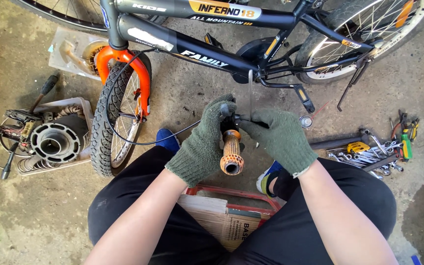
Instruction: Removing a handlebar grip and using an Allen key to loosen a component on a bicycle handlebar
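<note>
Both gloved hands — left hand (203, 142), right hand (281, 139) — clamp the orange handlebar grip (231, 151); brake lever (250, 95) seemingly mid-fitting, spanners (369, 156) untouched.

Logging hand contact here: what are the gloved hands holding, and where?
Both hold the handlebar end: left hand above the orange grip, right hand at the brake-lever clamp.

Both forearms reach forward over the knees, bare to the wrist. The gloved left hand (203, 142) and right hand (281, 139) curl closed, fingertips nearly meeting
</note>
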